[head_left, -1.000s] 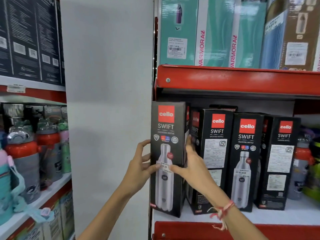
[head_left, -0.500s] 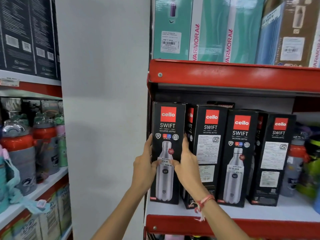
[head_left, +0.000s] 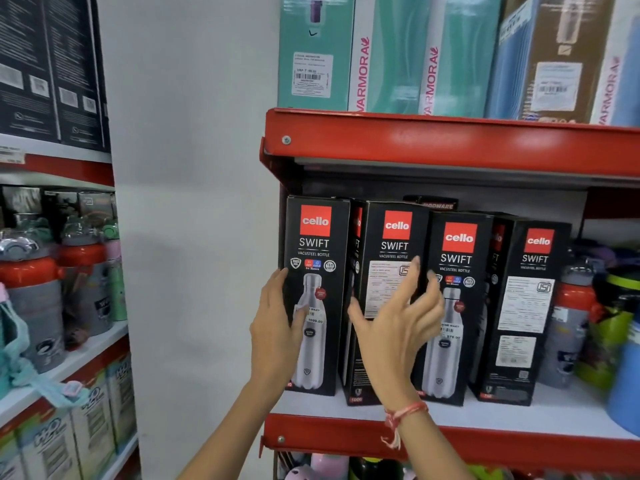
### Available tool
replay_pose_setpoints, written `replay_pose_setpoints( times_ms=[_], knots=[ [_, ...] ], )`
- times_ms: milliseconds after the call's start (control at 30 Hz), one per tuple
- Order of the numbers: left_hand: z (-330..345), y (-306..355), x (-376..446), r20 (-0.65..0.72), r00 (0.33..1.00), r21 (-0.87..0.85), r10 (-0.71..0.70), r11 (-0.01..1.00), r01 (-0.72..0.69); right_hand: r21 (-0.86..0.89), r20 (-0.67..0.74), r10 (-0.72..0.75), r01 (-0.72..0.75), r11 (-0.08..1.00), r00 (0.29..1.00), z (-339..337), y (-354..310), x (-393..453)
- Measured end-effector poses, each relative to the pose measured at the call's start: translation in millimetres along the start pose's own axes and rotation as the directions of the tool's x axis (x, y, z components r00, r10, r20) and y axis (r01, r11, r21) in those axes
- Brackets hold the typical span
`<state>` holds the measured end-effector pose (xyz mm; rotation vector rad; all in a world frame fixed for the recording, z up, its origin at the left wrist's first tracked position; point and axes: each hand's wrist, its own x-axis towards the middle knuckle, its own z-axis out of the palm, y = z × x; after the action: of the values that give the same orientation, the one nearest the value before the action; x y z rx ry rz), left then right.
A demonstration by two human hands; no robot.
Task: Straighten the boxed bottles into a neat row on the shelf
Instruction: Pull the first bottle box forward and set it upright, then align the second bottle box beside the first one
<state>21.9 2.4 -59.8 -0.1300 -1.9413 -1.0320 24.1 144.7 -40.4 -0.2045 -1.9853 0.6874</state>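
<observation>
Four black bottle boxes on the red shelf (head_left: 450, 441)

We see the left hand (head_left: 277, 327) clasping the end box (head_left: 317, 292) at the shelf's left edge; the right hand (head_left: 398, 320) hovers spread, fingers apart, before the second box (head_left: 388, 271) and third box (head_left: 457, 306), hiding their fronts; loose bottles (head_left: 571, 323) crowd the fourth box (head_left: 526, 306).

Even, bright store light; soft shadow lay under upper shelf (head_left: 450, 143). Right hand (head_left: 398, 327) motion-blurred. Frame edges smeared, wide-angle bowing.
</observation>
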Motion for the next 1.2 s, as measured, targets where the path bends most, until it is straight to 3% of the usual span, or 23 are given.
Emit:
replay_pose_setpoints(
  times_ms=[100,233,467,633,700,933,1100,1200],
  knots=[
    [5.9,15.2,-2.7,-0.052,0.995,0.035,0.083,0.996,-0.081,0.108,0.154,0.041,-0.058,0.992,0.987,0.1,8.0,1.7],
    [12.7,31.4,-7.7,0.035,0.995,-0.028,0.098,0.995,-0.097,0.326,0.199,-0.040,-0.027,0.945,0.979,-8.8,21.5,8.5],
    [16.1,53.1,-13.6,0.243,0.970,-0.269,-0.007,0.960,0.074,0.600,0.210,-0.249,0.076,0.796,0.945,-58.5,52.5,33.6],
    [15.3,70.1,-16.8,0.512,0.858,-0.372,0.039,0.911,0.180,0.724,0.367,-0.355,-0.024,0.689,0.860,-79.9,69.8,50.2],
    [16.9,72.2,-18.5,0.555,0.829,-0.383,0.065,0.905,0.186,0.738,0.424,-0.391,-0.061,0.672,0.817,-82.9,76.0,52.6],
    [30.8,86.4,-28.0,0.348,0.937,-0.282,0.041,0.957,0.063,0.774,0.578,-0.538,-0.202,0.601,0.613,-78.2,82.9,81.8],
    [55.7,91.1,-26.3,0.275,0.961,-0.233,0.010,0.971,0.056,0.719,0.579,-0.520,-0.093,0.689,0.628,-63.1,77.0,95.1],
    [70.8,89.2,-25.5,0.234,0.969,-0.153,-0.078,0.981,0.115,0.664,0.559,-0.457,-0.043,0.747,0.692,-49.1,73.9,95.7]
  ],
)
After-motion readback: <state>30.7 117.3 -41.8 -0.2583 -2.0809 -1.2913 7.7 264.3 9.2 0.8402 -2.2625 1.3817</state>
